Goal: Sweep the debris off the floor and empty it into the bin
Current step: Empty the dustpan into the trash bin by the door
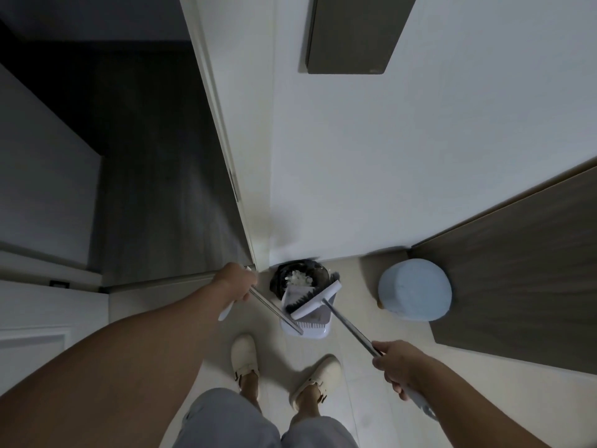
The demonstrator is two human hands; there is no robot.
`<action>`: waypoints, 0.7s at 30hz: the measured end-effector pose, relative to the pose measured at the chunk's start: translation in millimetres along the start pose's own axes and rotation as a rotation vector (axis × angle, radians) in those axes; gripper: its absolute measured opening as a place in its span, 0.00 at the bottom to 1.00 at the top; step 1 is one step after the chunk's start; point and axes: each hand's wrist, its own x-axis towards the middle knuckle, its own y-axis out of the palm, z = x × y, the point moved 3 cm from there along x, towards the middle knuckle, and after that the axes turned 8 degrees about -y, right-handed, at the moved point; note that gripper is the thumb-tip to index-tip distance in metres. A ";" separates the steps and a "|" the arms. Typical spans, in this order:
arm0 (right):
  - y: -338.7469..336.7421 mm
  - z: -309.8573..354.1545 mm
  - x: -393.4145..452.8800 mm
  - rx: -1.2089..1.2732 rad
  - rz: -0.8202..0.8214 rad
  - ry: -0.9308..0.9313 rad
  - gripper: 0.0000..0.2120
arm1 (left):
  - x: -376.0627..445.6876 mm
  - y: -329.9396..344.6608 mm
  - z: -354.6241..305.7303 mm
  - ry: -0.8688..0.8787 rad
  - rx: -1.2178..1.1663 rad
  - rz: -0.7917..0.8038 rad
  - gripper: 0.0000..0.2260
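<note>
**Dustpan tipped at the bin, broom brushing it out**

We go from the left side to the right. At far left there is a dark doorway with a white door frame (223, 150), and our left arm reaches forward along it. Our left hand (237, 282) is closed around the top of the dustpan handle (274, 310), a thin metal rod that runs down and to the right to the dustpan (307, 321). The dustpan is white and stands on the pale floor (381, 399) just in front of our two beige shoes (245, 360). Its open mouth points away from us, toward the bin (298, 279), a small round one with a black liner that sits in the corner against the wall. Some white debris (298, 280) lies already inside the bin.

The broom head (318, 300) lies across the dustpan, its dark bristles touching the inside of the pan. The broom handle (350, 328) runs from it down and to the right, into our right hand (395, 367), which grips it firmly. Further right a light blue round stool (416, 291) stands well apart from the bin, beside a brown panel.

The important relation, we think: the bin is straight ahead of the dustpan mouth, and both handles meet at the pan like a letter V. The left hand is the nearer one to the bin, so it should do the tipping, while the right one pushes the rest forward.
</note>
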 end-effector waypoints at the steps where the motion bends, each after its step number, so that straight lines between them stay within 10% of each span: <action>1: 5.7 0.5 2.3 0.001 -0.010 -0.008 0.22 | 0.8 0.8 0.2 0.001 -0.004 -0.003 0.06; 21: -20.3 -1.4 -10.3 -0.133 -0.132 -0.063 0.23 | 3.5 3.2 2.3 -0.001 0.025 -0.031 0.10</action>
